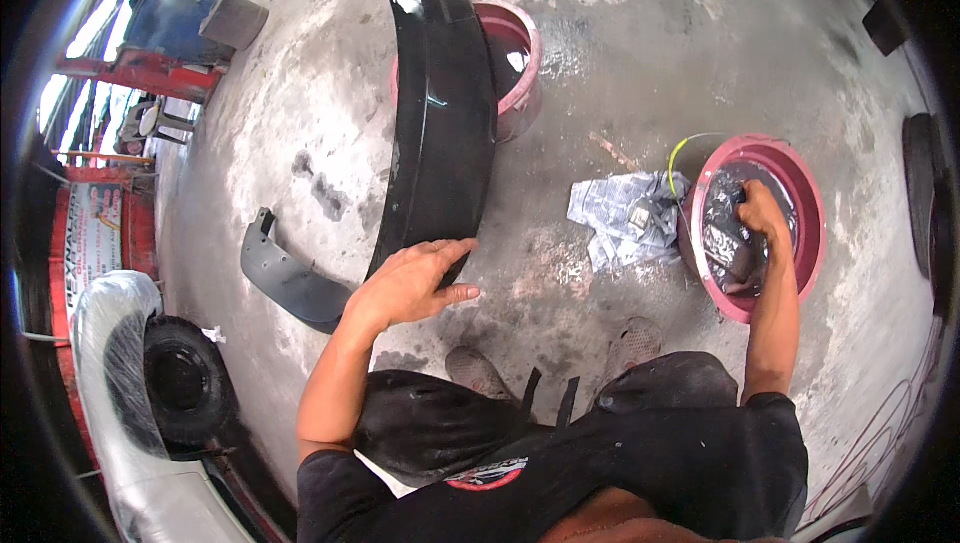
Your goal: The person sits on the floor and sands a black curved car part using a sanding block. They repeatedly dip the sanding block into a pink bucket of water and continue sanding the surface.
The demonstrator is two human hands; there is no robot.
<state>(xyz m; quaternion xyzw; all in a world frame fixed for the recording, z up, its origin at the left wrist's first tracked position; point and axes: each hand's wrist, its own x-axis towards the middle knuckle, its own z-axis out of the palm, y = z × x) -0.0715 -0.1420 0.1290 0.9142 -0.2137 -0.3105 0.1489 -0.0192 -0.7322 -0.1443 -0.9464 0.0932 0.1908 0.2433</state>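
On the concrete floor (640,63), a long, curved black body panel (440,123) lies lengthwise, running from far to near at centre-left. Left hand (415,283): placed palm-down on the near end of the panel, fingers extended and slightly spread, thumb apart from them; it grips nothing. Right hand (762,211): lowered into a pink bucket (812,205) at the right of the scene, fingers curled around a dark wet item inside; whether they pinch it or only press on it cannot be told, as the water hides the fingertips. A second pink bucket (520,53) stands far of centre, touching the right edge of the panel and partly covered by it. A crumpled grey-and-white rag (620,218) lies on the floor just left of the near bucket. A smaller grey curved trim piece (285,278) lies on the floor left of the left hand, apart from the black panel. A black tyre (180,378) sits at the near left.
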